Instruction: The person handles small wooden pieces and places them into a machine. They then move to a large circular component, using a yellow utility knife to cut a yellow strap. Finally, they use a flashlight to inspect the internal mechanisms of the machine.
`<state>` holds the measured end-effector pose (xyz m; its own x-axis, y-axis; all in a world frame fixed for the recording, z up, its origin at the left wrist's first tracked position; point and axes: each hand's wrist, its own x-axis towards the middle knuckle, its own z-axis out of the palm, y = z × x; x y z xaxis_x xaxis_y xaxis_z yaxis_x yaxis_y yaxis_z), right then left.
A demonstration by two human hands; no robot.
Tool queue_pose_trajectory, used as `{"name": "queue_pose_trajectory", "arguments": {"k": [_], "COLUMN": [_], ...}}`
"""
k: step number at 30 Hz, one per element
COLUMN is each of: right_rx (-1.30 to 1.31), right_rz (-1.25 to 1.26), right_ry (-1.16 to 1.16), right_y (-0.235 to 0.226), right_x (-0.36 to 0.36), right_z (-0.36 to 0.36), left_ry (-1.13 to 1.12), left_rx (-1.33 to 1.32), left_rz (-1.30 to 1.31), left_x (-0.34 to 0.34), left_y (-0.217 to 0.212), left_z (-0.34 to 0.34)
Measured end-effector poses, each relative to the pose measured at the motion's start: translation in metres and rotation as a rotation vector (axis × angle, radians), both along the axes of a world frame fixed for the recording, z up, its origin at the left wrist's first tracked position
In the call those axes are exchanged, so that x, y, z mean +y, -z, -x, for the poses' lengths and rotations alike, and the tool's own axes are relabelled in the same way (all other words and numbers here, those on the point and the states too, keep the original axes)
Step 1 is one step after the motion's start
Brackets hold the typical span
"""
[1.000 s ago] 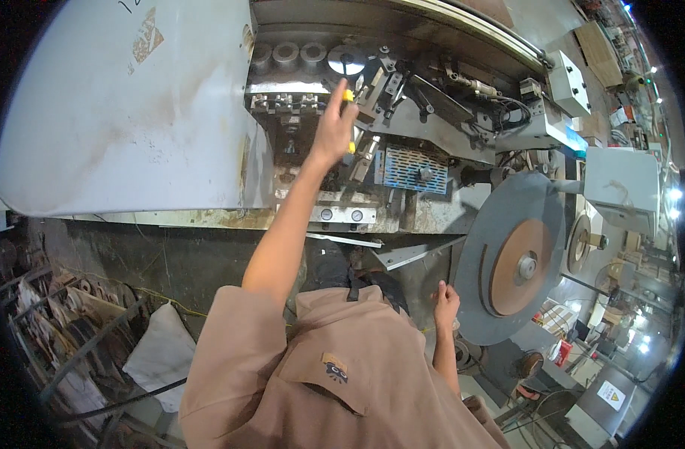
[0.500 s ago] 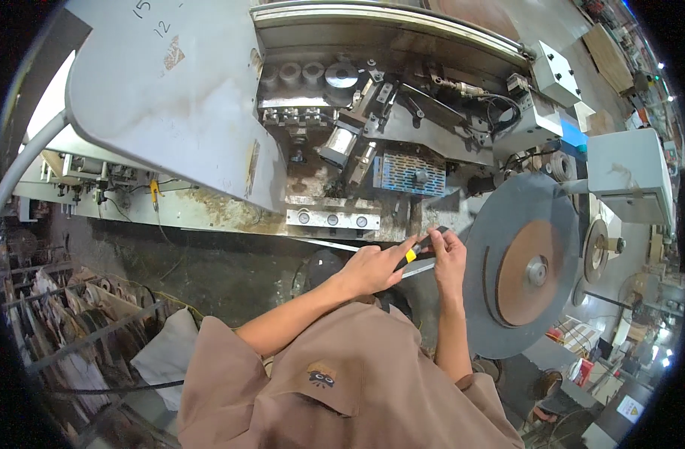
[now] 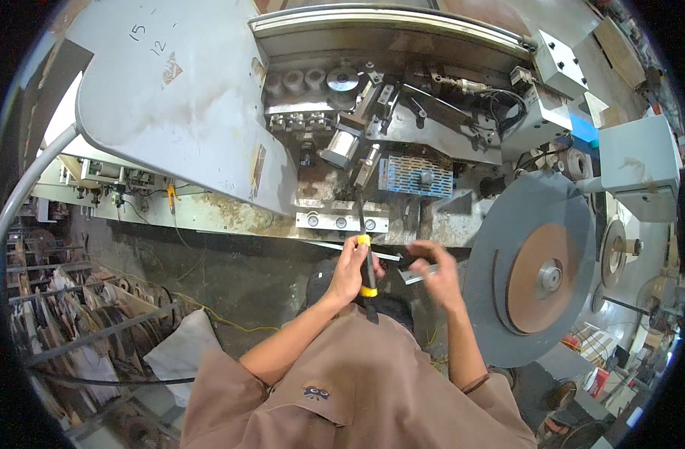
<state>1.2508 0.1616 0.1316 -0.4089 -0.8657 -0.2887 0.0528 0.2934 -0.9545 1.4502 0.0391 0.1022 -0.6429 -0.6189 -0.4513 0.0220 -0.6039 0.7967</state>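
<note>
My left hand (image 3: pixel 349 271) is closed around a slim hand tool (image 3: pixel 369 269) with a black handle banded in yellow. The tool stands nearly lengthwise in front of my chest. Its dark, narrow far end points toward the machine's gauge panel (image 3: pixel 342 222); its exact kind is unclear. To the right, apart from the tool, my right hand (image 3: pixel 437 274) is slightly blurred, with fingers loosely bent and apart and nothing seen in them. Beneath and beside the hands lies a pale metal strip (image 3: pixel 417 275), partly covered by the right hand.
A large grey disc (image 3: pixel 486 299) carrying a brown roll (image 3: pixel 533 295) stands close by my right arm. Ahead is the machine bed with a blue slotted plate (image 3: pixel 417 176) and a metal cylinder (image 3: pixel 341 147). A grey cover (image 3: pixel 178 97) juts in at left, above a rack of sheets (image 3: pixel 81 329).
The right hand has let go of the tool's end and moved away slightly down. My left hand has shifted left, and the tool has swung from slanting to nearly lengthwise.
</note>
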Motion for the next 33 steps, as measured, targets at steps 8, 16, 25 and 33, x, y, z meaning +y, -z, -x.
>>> {"name": "queue_pose_trajectory", "arguments": {"k": [8,16,25,33], "right_rx": [0.528,-0.188,-0.692,-0.514], "right_rz": [0.306,0.32,0.282,0.379], "right_ry": [0.011,0.438,0.552,0.557], "right_y": [-0.005,-0.02,0.021,0.029], "right_x": [-0.071,-0.183,-0.24,-0.274], "right_z": [-0.038,0.019,0.079,0.101], "left_ry": [-0.199,0.42,0.0,0.626], "left_rx": [0.225,-0.307,-0.802,-1.158], "left_rz": [-0.364,0.474,1.417,1.684], "left_x": [-0.051,-0.219,-0.442,-0.49], "left_y": [0.01,-0.018,0.012,0.047], "left_z": [0.037,0.011,0.082,0.143]}}
